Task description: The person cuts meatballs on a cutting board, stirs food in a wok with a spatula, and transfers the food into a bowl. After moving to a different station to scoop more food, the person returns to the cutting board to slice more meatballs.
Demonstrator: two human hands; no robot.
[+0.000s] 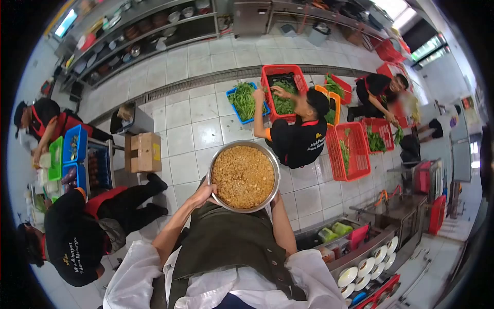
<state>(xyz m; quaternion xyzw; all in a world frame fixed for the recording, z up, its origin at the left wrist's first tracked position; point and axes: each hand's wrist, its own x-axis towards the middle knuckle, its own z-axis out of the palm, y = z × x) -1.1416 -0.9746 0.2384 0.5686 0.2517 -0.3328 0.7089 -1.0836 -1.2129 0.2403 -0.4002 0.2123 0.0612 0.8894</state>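
Observation:
A round metal bowl [277, 184] full of golden-brown crumbly food [243, 176] is in front of my apron. My left hand [203, 193] grips its lower left rim, fingers curled at the edge. On the right side, my right hand [276, 199] is at the bowl's lower edge, mostly hidden beneath it, so its fingers do not show. Just beyond the bowl, a blue crate [231, 106] holds long green vegetables [246, 102], near the hands of a crouching co-worker.
Red crates [352, 152] of greens stand at the right, beside another seated person. Two people bend over a cart at the left, near a cardboard box [146, 152]. White plates [348, 276] line a rack at the lower right.

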